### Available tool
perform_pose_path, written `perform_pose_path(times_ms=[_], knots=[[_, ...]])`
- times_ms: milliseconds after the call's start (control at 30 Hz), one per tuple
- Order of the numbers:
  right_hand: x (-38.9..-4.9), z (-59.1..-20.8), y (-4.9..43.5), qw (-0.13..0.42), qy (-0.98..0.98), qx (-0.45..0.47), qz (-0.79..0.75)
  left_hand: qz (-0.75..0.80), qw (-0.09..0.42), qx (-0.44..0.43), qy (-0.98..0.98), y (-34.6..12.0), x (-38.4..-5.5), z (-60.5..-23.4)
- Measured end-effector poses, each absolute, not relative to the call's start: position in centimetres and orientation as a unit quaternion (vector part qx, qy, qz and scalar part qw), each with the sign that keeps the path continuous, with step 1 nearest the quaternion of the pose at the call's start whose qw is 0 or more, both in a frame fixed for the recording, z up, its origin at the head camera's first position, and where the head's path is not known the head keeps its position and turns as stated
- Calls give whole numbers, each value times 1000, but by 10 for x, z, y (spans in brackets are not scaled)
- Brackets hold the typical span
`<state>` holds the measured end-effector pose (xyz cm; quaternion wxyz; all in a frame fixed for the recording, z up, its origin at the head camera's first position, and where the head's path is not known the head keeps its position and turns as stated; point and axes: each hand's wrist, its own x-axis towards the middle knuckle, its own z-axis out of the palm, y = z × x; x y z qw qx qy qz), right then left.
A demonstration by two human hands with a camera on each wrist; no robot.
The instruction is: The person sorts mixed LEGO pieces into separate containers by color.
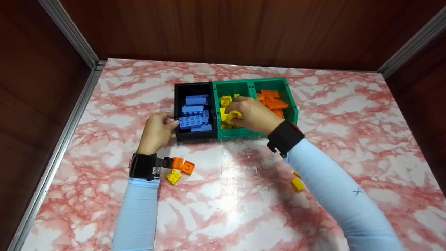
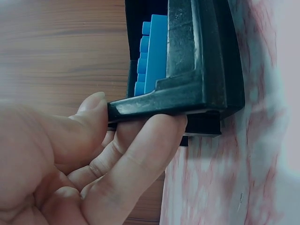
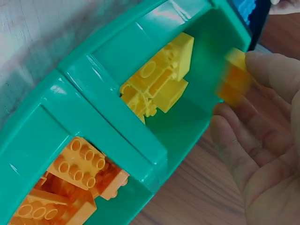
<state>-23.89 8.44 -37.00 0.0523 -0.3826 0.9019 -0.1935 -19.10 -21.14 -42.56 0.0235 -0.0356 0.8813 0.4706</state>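
My left hand (image 1: 155, 132) grips the near left edge of the black bin (image 2: 183, 101), thumb on one side of the rim and fingers beneath. Inside that bin lie several blue toy building bricks (image 1: 191, 122). Over the middle, green bin (image 1: 232, 84) is my right hand (image 1: 252, 113), its thumb and fingers parted around a yellow building brick (image 3: 234, 77). This brick looks blurred against the sharper hand, just off the fingertips. Several other yellow bricks (image 3: 159, 75) lie in the bin below.
To the right, another green bin (image 1: 291, 94) joins the row, with several orange bricks (image 1: 273, 101) inside. Two orange bricks (image 1: 188, 167) and a yellow one (image 1: 173, 176) lie on the marbled table beside my left wrist. More yellow pieces (image 1: 297, 184) show beside my right forearm.
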Motion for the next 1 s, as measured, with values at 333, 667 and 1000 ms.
perform_pose_path(times_ms=[333, 667, 1000], knots=[[-219, -362, 119, 0, 887, -412, -210, 470, 23, -33, 882, -210, -190, -425], [-170, -376, 190, -67, 882, -409, -222, 460, 26, -37, 887, -211, -191, -425], [-126, -415, 236, -41, 913, -354, -201, 467, 29, -37, 883, -212, -190, -427]])
